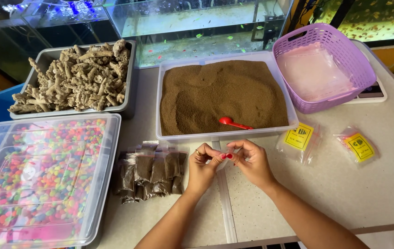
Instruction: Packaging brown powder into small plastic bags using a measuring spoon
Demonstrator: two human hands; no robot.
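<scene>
Clear plastic bag is pinched between the curled fingertips of left hand and right hand.

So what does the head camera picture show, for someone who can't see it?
Two hands, left hand and right hand, pinch a small clear bag over a table. Beyond sits a tray of brown granules with a red scoop; filled packets lie left.

Left hand and right hand pinch a small clear bag together; filled brown packets lie just beside
</scene>
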